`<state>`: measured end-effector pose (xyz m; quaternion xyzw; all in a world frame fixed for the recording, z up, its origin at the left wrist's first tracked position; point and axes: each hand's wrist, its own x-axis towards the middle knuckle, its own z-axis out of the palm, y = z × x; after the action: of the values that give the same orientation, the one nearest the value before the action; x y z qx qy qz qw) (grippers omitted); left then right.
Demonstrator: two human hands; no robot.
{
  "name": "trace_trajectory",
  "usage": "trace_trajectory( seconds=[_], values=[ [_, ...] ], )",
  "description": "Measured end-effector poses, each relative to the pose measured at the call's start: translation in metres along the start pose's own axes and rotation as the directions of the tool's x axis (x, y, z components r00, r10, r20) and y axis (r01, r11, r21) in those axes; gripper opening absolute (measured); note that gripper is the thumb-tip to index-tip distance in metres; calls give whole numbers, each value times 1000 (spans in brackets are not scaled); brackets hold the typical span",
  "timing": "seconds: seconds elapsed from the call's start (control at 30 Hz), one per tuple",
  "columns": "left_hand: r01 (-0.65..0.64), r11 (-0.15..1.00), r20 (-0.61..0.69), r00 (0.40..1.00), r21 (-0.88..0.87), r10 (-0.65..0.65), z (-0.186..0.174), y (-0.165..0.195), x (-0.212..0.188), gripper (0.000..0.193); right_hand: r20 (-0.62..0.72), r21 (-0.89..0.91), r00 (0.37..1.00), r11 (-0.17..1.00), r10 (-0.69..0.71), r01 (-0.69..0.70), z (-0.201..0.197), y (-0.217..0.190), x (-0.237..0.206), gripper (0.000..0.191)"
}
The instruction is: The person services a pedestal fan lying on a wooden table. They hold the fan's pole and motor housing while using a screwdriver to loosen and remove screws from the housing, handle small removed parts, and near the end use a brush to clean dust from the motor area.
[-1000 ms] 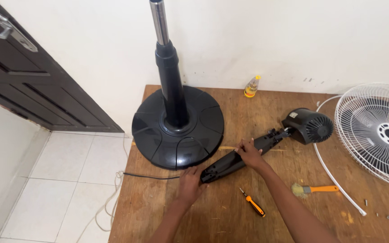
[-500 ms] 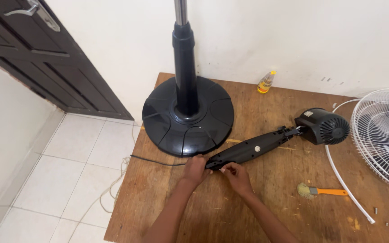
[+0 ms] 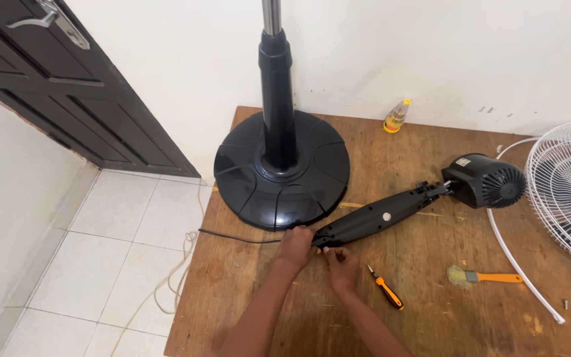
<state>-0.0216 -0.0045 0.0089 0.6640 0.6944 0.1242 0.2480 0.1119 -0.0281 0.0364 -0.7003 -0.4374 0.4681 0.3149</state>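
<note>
Left hand (image 3: 297,246) and right hand (image 3: 342,262) both pinch the near end of the black fan neck housing (image 3: 375,218), beside the round fan base (image 3: 282,175)

The fan neck housing (image 3: 373,220) at my hands is black, with one small silver disc on its upper face. The motor casing (image 3: 485,180) at its far end is black with a ribbed rear vent. The round base (image 3: 281,175) is glossy black, divided by moulded radial lines; its pole (image 3: 277,92) is black below, chrome above. The cord (image 3: 236,237) is black. The table (image 3: 424,311) is brown wood with pale scuffs. The screwdriver (image 3: 387,291) is orange and black. The brush (image 3: 484,277) has an orange handle and tan bristles. The grille (image 3: 566,188) is white wire. The bottle (image 3: 396,117) is yellow.
</note>
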Motion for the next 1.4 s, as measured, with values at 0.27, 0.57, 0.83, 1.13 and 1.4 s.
trace_trajectory(
  seconds=[0.27, 0.57, 0.83, 1.13, 1.4],
  values=[
    [-26, 1000, -26, 999, 9, 26, 0, -2, -1, 33, 67, 17, 989, 991, -133, 132, -34, 32, 30, 33],
    [32, 999, 67, 997, -38, -30, -7, -10, 8, 36, 372, -879, 917, 372, 142, 299, -149, 62, 66, 33],
    [89, 996, 184, 979, 7, -89, -20, -14, 17, 44, 544, -403, 802, 761, -248, 509, -129, 37, 81, 23],
    [123, 992, 239, 963, 38, -128, -19, -14, 21, 43, 528, -1, 759, 894, -380, 448, -81, -7, 71, 19],
    [103, 990, 286, 950, 91, -125, -20, -12, 23, 42, 502, -18, 766, 881, -402, 474, -75, -9, 62, 19]
  ],
)
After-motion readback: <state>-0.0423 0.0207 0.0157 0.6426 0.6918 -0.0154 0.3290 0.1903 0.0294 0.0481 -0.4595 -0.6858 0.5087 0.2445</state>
